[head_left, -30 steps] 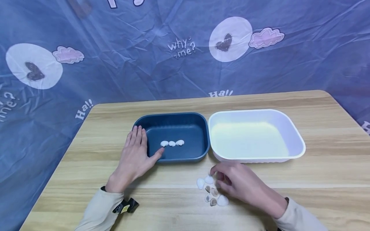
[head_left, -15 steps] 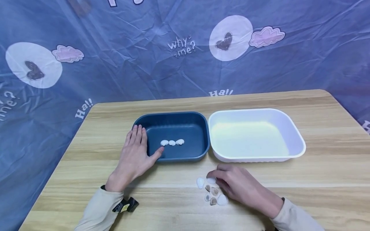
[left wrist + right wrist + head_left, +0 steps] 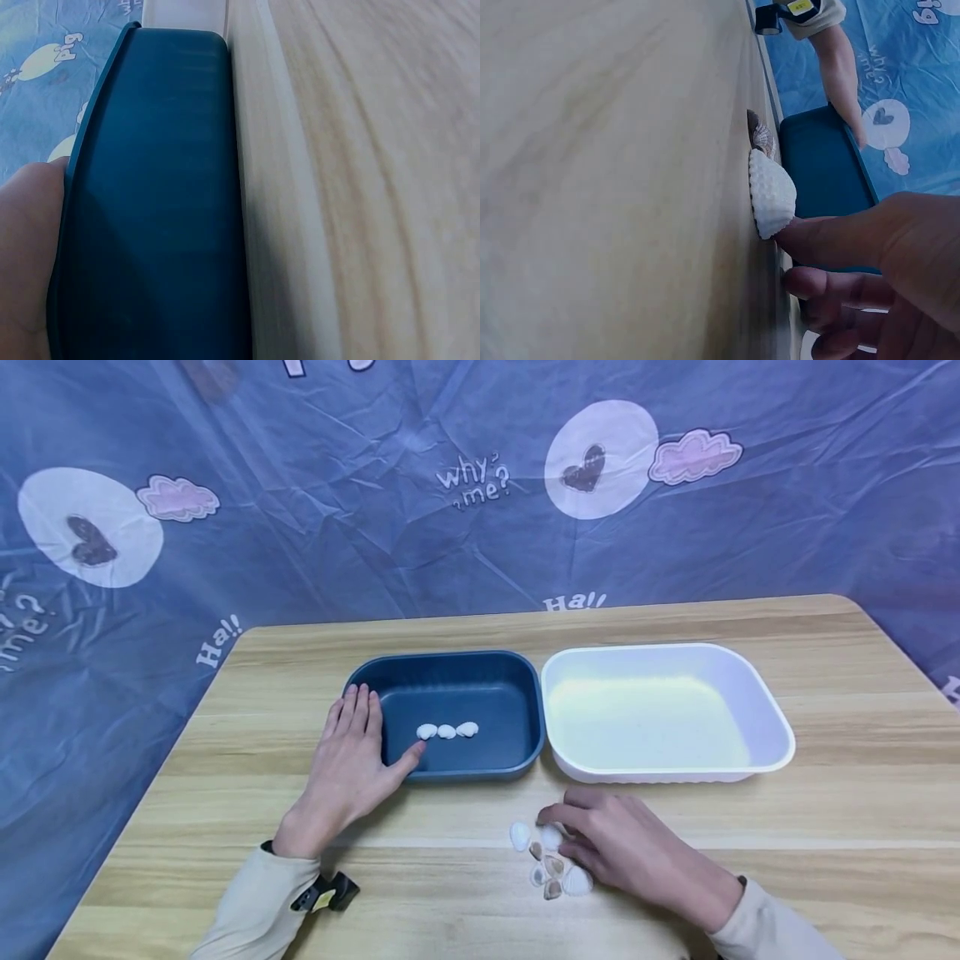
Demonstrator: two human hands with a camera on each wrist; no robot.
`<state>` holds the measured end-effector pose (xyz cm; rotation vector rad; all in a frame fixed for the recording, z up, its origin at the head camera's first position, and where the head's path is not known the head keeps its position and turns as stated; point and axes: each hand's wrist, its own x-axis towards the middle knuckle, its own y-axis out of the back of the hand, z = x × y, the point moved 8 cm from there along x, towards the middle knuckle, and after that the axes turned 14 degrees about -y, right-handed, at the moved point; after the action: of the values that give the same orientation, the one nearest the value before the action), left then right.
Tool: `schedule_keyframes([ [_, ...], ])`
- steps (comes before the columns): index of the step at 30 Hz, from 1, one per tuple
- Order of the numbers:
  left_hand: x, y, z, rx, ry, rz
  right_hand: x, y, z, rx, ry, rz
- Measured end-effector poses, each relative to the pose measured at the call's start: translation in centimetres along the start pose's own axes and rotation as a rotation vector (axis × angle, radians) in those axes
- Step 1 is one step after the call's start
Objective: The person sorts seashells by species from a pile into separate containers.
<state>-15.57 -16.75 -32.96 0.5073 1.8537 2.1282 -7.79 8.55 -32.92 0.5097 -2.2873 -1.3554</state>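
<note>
My left hand point(image 3: 348, 772) lies on the left end of the dark blue basin point(image 3: 480, 774), fingers straight over its rim and thumb along the near side. Three small white seashells point(image 3: 447, 732) sit in a row on the basin's floor. On the table in front, my right hand point(image 3: 622, 843) has its index fingertip and thumb at opposite edges of a white seashell point(image 3: 551, 837). Around it lie another white seashell point(image 3: 520, 836), a large ribbed one point(image 3: 772, 195) by the thumb in the right wrist view, and several small brownish seashells point(image 3: 552, 889).
A white basin point(image 3: 667, 775) stands right beside the blue one, just beyond my right hand, with nothing inside. Both rest on a wooden table point(image 3: 420, 893), its far edge against a blue printed cloth point(image 3: 360, 552). A small black device point(image 3: 327, 893) is strapped at my left wrist.
My right hand has come down to the white seashell, which has slid slightly toward me. Some small brownish seashells beside it have shifted a little. My left hand stays still on the basin.
</note>
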Motion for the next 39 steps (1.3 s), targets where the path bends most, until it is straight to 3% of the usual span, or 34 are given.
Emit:
schedule_keyframes([
  [4,-0.1,-0.1,0.0,-0.008,0.004,-0.002,-0.1,-0.1,0.0,0.010,0.020,-0.010],
  [11,0.0,0.0,-0.1,-0.008,0.004,-0.006,0.1,-0.3,0.5,0.008,-0.042,-0.039],
  [20,-0.1,0.2,0.0,0.004,-0.008,0.022,0.0,-0.3,0.4,0.027,-0.019,-0.053],
  [28,0.0,0.3,0.1,0.015,-0.018,0.030,0.0,-0.5,0.8,0.079,-0.063,-0.082],
  [34,0.1,0.3,0.1,0.015,-0.018,0.027,0.3,0.3,0.5,0.072,-0.101,-0.071],
  [39,0.0,0.2,0.1,0.006,-0.012,0.029,0.5,1.2,-0.3,0.049,-0.063,-0.044],
])
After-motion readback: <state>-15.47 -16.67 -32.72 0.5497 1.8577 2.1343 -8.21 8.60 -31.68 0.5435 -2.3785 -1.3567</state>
